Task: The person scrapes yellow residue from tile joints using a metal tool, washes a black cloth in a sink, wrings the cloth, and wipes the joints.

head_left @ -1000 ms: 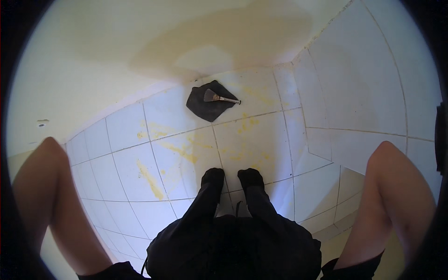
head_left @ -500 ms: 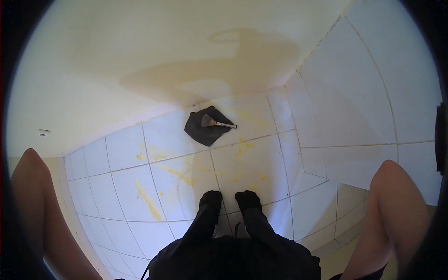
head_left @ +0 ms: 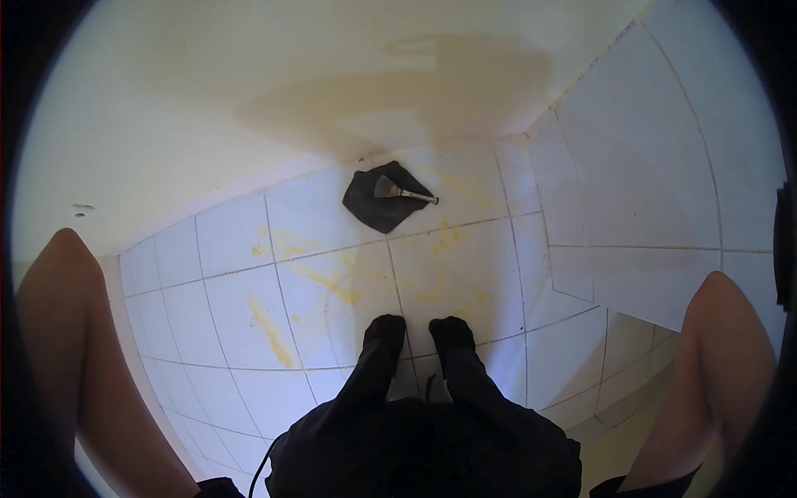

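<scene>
Neither of my hands is in view. My left arm point(head_left: 75, 332) shows at the left rim, bent so that the elbow points forward, and my right arm point(head_left: 722, 357) is bent the same way at the right rim. Both forearms turn back out of the picture. On the floor ahead of my feet lies a dark grey cloth point(head_left: 378, 217), spread out roughly flat near the wall. A brush point(head_left: 386, 188) with flared dark bristles and a pale, stained handle rests on the cloth, its handle pointing right.
White floor tiles point(head_left: 232, 315) carry yellow smears and spots between my feet and the cloth. My feet point(head_left: 452, 334) are in dark socks. A cream wall point(head_left: 207, 124) rises ahead, and a white tiled structure point(head_left: 647, 174) stands along the right.
The view has shifted slightly, so the cloth, brush and feet sit higher and a little further right. Both elbows also appear higher. The brush still lies on the cloth.
</scene>
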Motion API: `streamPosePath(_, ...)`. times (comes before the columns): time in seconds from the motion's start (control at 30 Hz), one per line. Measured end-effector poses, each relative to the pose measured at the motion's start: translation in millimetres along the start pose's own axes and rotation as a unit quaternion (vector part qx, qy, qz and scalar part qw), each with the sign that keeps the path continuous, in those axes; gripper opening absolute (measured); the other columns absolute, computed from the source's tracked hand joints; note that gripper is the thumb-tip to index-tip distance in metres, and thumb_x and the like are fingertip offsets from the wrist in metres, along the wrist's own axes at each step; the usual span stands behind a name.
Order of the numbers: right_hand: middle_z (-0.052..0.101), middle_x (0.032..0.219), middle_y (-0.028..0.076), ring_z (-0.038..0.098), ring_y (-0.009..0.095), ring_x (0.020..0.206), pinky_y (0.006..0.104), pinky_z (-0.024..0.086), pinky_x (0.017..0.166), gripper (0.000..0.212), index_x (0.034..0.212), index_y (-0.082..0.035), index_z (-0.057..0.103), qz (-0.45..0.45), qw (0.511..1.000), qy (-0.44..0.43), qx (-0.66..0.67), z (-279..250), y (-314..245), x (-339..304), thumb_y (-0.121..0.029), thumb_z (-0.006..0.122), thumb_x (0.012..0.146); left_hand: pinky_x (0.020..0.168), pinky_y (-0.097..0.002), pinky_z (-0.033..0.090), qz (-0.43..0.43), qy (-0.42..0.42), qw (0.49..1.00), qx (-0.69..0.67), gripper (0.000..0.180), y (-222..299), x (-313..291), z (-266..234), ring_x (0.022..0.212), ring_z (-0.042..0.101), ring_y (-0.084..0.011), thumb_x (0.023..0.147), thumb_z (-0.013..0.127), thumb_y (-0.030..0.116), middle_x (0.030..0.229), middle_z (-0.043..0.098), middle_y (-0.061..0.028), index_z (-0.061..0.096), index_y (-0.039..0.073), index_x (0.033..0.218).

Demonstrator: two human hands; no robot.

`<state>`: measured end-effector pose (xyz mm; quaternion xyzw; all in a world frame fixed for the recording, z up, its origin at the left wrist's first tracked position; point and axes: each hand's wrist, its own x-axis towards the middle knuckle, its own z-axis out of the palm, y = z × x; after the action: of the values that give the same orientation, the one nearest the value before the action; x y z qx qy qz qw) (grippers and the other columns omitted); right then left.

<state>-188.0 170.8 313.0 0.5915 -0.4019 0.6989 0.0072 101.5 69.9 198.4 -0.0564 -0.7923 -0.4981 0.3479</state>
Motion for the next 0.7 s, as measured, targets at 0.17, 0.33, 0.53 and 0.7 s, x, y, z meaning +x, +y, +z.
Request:
streamPosePath(0.17,0.058,0.112,0.012,0.057,0.024,0.099,0.0422,0.041,0.095,0.022,0.11,-0.007,0.061,0.014,1.0,-0.01,-0.001,-1.9,-1.9,-1.5,-0.019,0.053,0.093,0.086,-0.0399,0.048,0.067,0.027,0.997,-0.007,0.014,37.2,12.8,-27.7,0.099,0.055,-0.0265,0.093,0.046,0.005,0.107,0.055,-0.016,0.057,-0.002,0.099)
streamPosePath(0.33,0.058,0.112,0.011,0.056,0.024,0.1,0.0429,0.04,0.097,0.022,0.11,-0.008,0.061,0.021,1.0,-0.017,0.004,-2.5,-6.9,-2.7,-0.019,0.053,0.093,0.085,-0.0397,0.048,0.117,0.048,0.992,-0.015,0.014,65.2,21.9,-42.1,0.098,0.055,-0.0261,0.093,0.046,0.005,0.106,0.054,-0.0159,0.056,-0.003,0.099)
streamPosePath(0.53,0.057,0.113,0.011,0.056,0.024,0.102,0.0437,0.039,0.099,0.022,0.111,-0.009,0.061,0.012,1.0,-0.014,0.021,0.9,-7.9,-0.8,-0.019,0.054,0.092,0.084,-0.0395,0.049,0.163,0.06,0.985,-0.019,0.014,78.0,33.6,-59.5,0.096,0.055,-0.0257,0.094,0.046,0.006,0.105,0.053,-0.0158,0.056,-0.003,0.099)
streamPosePath(0.7,0.056,0.114,0.01,0.055,0.023,0.103,0.0444,0.038,0.101,0.022,0.111,-0.01,0.061,-0.015,0.999,-0.008,0.047,2.6,-15.8,2.2,-0.018,0.054,0.092,0.084,-0.0394,0.049,0.227,0.072,0.971,-0.02,0.014,93.1,50.5,-75.7,0.095,0.055,-0.0253,0.095,0.046,0.007,0.104,0.053,-0.0157,0.055,-0.004,0.098)
